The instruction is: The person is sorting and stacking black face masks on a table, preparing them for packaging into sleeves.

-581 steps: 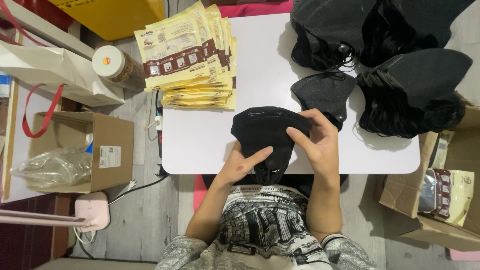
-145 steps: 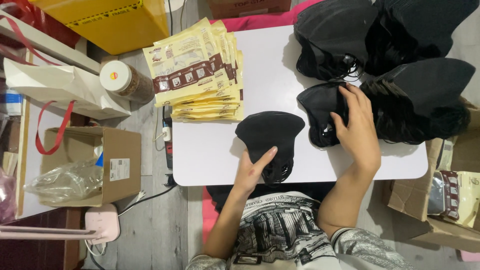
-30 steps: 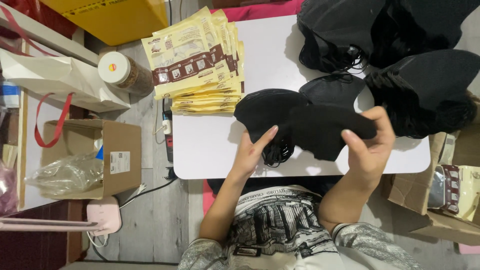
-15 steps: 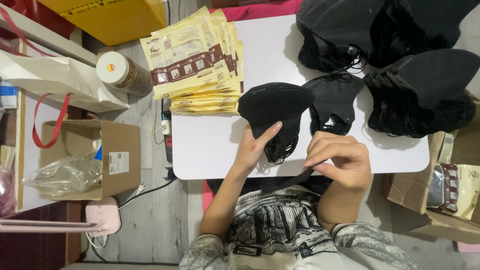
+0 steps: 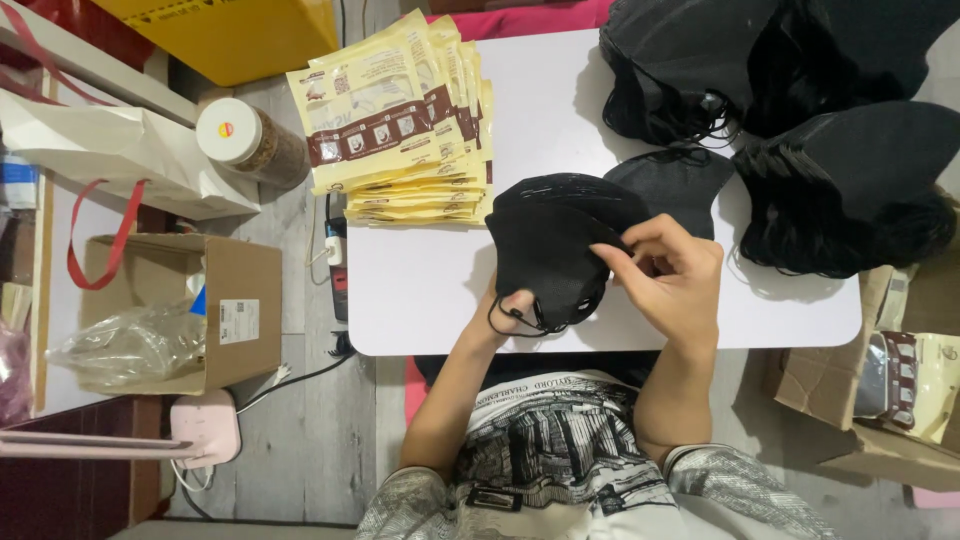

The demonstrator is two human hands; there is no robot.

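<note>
left hand [image 5: 512, 305]: fingers closed under a stack of black masks [image 5: 555, 245]
right hand [image 5: 665, 275]: fingertips pinching the stack's right edge
step: squaring the stack
next: steady, even grip

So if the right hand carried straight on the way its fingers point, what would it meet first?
The right hand points left, its fingers already touching the stack of black masks that the left hand holds from below. Beyond that likely lies bare white table, though height is unclear.
</note>
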